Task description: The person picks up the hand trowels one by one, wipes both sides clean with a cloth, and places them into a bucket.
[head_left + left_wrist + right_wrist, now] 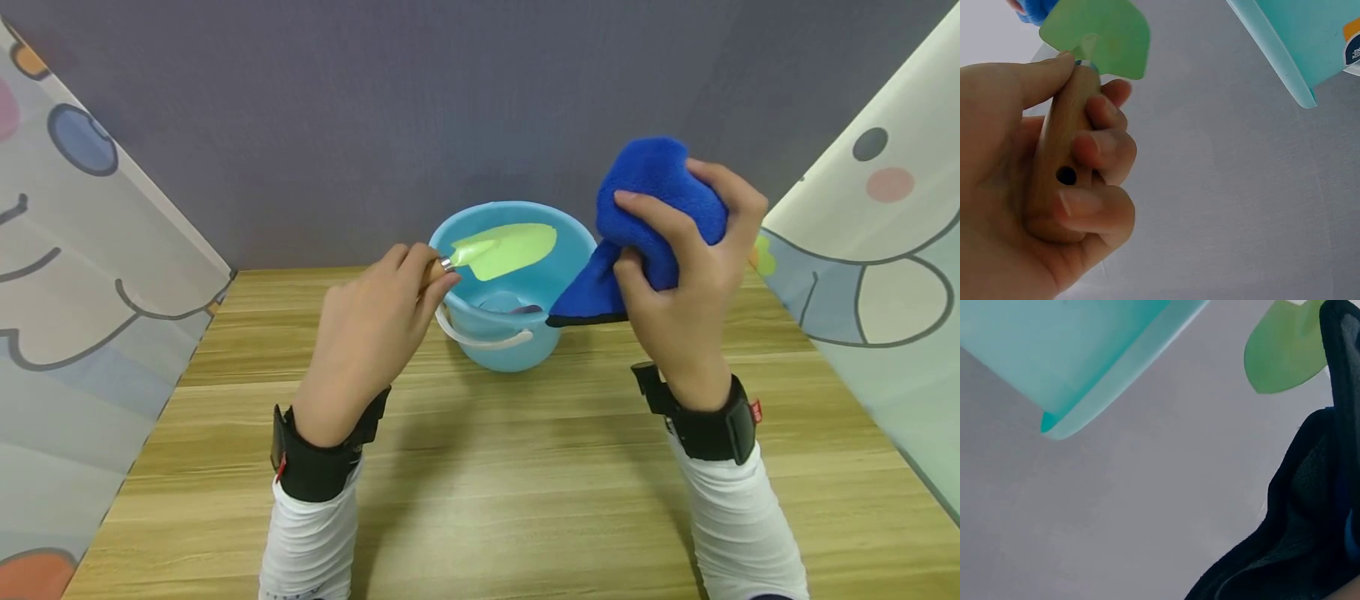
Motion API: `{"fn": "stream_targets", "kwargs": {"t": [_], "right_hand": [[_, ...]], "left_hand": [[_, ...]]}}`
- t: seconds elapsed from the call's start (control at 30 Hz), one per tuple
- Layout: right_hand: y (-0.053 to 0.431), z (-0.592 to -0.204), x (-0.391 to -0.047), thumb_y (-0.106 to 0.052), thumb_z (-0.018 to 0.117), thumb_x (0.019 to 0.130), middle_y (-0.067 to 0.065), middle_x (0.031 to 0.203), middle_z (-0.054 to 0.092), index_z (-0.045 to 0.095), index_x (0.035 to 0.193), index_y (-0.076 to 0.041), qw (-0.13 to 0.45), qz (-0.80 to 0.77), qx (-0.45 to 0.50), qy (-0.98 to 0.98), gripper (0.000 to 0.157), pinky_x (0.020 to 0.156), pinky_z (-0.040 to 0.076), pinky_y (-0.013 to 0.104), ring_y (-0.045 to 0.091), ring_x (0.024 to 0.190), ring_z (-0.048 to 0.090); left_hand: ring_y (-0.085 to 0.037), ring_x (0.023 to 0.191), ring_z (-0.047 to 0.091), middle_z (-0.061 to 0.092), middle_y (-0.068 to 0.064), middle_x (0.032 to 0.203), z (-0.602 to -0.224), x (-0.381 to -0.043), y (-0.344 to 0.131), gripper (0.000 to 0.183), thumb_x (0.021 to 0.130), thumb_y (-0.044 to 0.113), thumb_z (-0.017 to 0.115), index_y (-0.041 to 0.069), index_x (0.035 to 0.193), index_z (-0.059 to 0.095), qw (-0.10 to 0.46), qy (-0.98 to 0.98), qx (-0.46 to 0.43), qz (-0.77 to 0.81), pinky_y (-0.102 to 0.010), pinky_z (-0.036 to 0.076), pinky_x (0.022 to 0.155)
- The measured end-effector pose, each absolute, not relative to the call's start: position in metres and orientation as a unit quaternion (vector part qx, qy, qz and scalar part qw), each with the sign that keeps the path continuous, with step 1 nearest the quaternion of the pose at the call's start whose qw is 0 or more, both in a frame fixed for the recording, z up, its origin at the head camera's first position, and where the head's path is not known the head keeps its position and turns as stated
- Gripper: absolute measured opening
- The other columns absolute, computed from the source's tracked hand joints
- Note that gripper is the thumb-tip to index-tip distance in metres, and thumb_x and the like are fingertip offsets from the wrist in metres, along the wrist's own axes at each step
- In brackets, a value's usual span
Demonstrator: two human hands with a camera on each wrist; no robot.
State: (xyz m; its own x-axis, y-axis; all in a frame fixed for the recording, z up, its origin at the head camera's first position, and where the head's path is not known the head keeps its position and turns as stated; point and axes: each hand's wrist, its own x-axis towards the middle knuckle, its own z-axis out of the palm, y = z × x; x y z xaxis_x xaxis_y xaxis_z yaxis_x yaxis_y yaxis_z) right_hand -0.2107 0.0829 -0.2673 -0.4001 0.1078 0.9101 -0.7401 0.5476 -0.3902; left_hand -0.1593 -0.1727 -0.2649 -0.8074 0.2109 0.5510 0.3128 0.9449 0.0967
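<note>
A small garden trowel [513, 248] with a light green blade and a wooden handle [1063, 156] is gripped in my left hand [375, 325], fingers wrapped round the handle. Its blade hovers over the mouth of a light blue bucket [498, 337]. My right hand [686, 267] holds a bunched blue cloth [652, 192] with a dark edge, to the right of the bucket. One corner of the cloth hangs down by the bucket's rim. In the right wrist view the cloth's dark underside [1297, 512] hides most of the hand.
The bucket stands on a wood-grain table [495, 483] near a grey back wall [390, 125]. Its white handle [483, 340] hangs at the front. A small dark purplish item [527, 309] shows inside. Cartoon-printed panels [892, 275] flank both sides.
</note>
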Motion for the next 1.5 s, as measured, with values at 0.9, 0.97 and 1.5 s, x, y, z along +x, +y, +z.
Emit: {"fn": "stream_targets", "kwargs": {"t": [0.9,0.97,1.5], "right_hand": [[0.044,-0.284,-0.189,-0.004,0.067,0.072,0.023,0.124,0.050,0.074,0.100,-0.014,0.486,0.367,0.372,-0.701,0.030,0.090,0.042,0.064,0.044,0.117,0.042],[0.040,-0.287,-0.188,-0.004,0.069,0.073,0.021,0.125,0.049,0.073,0.104,-0.015,0.481,0.336,0.387,-0.712,0.033,0.089,0.042,0.064,0.045,0.116,0.041],[0.032,-0.300,-0.188,-0.023,0.074,0.077,0.021,0.128,0.046,0.071,0.113,-0.019,0.481,0.238,0.370,-0.758,0.036,0.091,0.040,0.065,0.048,0.116,0.039]], "left_hand": [[-0.016,0.050,0.051,0.062,-0.002,0.066,-0.269,-0.162,-0.165,0.020,0.086,0.030,0.071,0.012,0.095,0.069,0.344,-0.915,-0.194,-0.082,-0.032,0.040,0.039],[-0.016,0.052,0.052,0.064,-0.003,0.067,-0.269,-0.163,-0.163,0.020,0.086,0.029,0.071,0.010,0.093,0.070,0.344,-0.914,-0.200,-0.081,-0.032,0.041,0.041],[-0.017,0.051,0.049,0.059,-0.003,0.063,-0.266,-0.160,-0.153,0.016,0.086,0.021,0.070,0.005,0.083,0.067,0.357,-0.902,-0.235,-0.055,-0.031,0.037,0.044]]}}
